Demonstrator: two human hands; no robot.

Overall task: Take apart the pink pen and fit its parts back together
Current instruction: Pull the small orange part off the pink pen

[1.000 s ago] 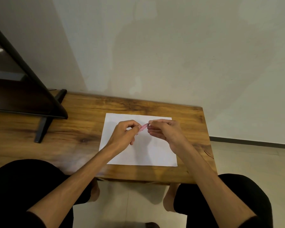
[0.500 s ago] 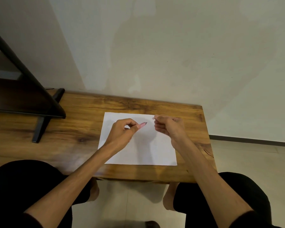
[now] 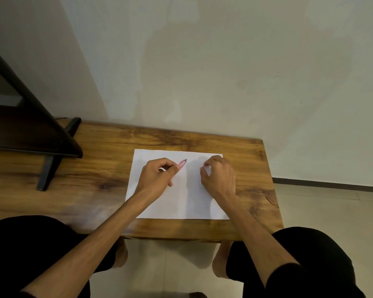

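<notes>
Head view, query: where is the pink pen (image 3: 182,163)?

– Gripped in the left hand (image 3: 159,176), fingers curled round the barrel, above the white paper (image 3: 181,203) on the wooden table (image 3: 95,168). Only the tip end shows, pointing up and to the right.

– And the right hand (image 3: 219,176)?

– Just right of the pen tip, apart from it, over the same sheet. Fingertips pinched together, possibly on a small removed part; too small to confirm.

– Governing relation for the next move?

– Probably this: the pen's long axis aims toward the right hand, the nearer one to the open end.
</notes>
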